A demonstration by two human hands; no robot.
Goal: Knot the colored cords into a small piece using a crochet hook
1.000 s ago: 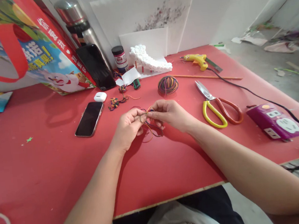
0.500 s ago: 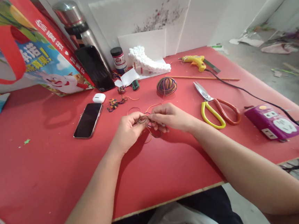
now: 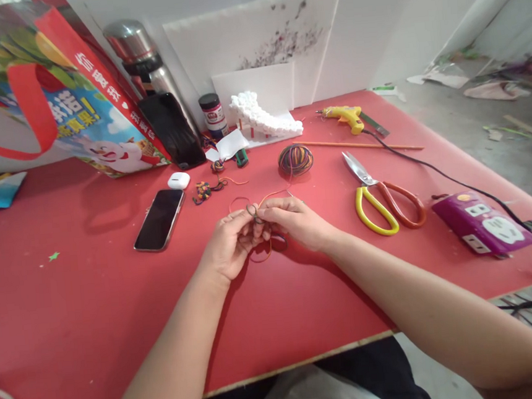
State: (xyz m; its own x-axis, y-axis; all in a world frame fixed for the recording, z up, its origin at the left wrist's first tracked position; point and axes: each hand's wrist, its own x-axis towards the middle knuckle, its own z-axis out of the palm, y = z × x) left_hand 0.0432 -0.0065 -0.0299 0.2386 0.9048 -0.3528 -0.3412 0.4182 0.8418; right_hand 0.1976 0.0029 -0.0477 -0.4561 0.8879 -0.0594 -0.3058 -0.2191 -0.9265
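Smartphone (image 3: 159, 220) lying flat, left of hands. Left hand (image 3: 230, 243) pinching multicoloured cord (image 3: 256, 218), small loop at fingertips. Right hand (image 3: 298, 224) pinching same cord just beside; loop could slip or collapse if either pinch loosens. Slack cord below fingers could tangle. Cord ball (image 3: 295, 160) beyond right hand could roll if tugged. Scissors (image 3: 378, 199) farther right, untouched.

A printed bag (image 3: 96, 124) stood at the far left of the red table (image 3: 94, 314), near a steel flask (image 3: 130, 40). Nearer, a phone (image 3: 160, 220) lay flat, a white case (image 3: 179, 181) just beyond it. A dark-lidded jar (image 3: 213, 115) stood left of a bumpy white model (image 3: 266, 119). A yellow glue gun (image 3: 352, 116) lay far right, a purple socket block (image 3: 482, 223) nearer.
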